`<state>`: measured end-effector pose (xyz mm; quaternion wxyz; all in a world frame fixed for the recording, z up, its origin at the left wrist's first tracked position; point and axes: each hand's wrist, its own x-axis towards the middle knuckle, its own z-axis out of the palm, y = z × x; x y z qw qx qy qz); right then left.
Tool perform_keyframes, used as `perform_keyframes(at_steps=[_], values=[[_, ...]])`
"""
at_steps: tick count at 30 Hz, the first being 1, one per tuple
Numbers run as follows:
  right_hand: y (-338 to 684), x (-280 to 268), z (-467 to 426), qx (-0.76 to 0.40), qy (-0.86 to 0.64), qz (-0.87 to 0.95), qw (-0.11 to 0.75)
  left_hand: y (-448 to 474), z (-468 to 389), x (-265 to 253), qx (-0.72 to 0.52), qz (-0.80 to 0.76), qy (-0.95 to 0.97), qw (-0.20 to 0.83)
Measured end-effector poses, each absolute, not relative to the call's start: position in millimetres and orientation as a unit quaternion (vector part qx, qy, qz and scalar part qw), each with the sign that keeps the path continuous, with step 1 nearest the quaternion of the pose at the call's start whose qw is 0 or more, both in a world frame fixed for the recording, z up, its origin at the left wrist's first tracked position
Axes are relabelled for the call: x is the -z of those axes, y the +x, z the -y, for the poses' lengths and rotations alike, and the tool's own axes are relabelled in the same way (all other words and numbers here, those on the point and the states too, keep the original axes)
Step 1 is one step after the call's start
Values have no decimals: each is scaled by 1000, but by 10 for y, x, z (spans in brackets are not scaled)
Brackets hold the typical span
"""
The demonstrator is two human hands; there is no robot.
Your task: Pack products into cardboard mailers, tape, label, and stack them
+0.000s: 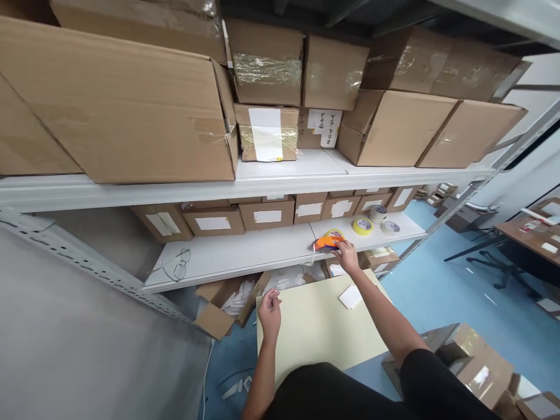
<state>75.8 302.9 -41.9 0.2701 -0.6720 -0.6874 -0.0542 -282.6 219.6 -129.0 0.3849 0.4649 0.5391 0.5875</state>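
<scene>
My right hand (pixel 347 257) grips an orange tape dispenser (pixel 328 241) at the front edge of the lower white shelf (pixel 245 248). A short strip of tape seems to hang from its left end. My left hand (pixel 270 312) is over the left edge of a cream-coloured board (pixel 315 332), its fingers curled together; what they hold, if anything, is too small to make out. On the board lies a small white card (pixel 350 296). Right of the dispenser, a yellow tape roll (pixel 362 227) and a pale tape roll (pixel 391 228) lie on the shelf.
A pair of glasses (pixel 180 265) lies on the shelf's left part. Labelled cardboard boxes (pixel 268 217) line its back, and larger cartons (pixel 161 116) fill the shelf above. An open carton (pixel 219 309) stands below left. More cartons (pixel 476 361) are on the floor at lower right.
</scene>
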Motion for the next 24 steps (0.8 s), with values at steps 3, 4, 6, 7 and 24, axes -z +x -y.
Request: perform_keyframes(at_steps=[3, 4, 6, 7, 24], values=[[630, 551, -2690, 32, -657, 685, 315, -2690, -2136, 1124, -590, -531, 467, 390], [608, 612, -2563, 21, -654, 684, 324, -2631, -2097, 1061, -591, -533, 466, 388], [596, 771, -2290, -9, -643, 688, 336, -2505, -1985, 942, -593, -536, 464, 380], [609, 867, -2147, -25, -637, 692, 340, -2442, -1914, 893, -595, -537, 464, 378], [2097, 2646, -390, -231, -771, 586, 93, -1514, 133, 1342, -504, -624, 444, 401]])
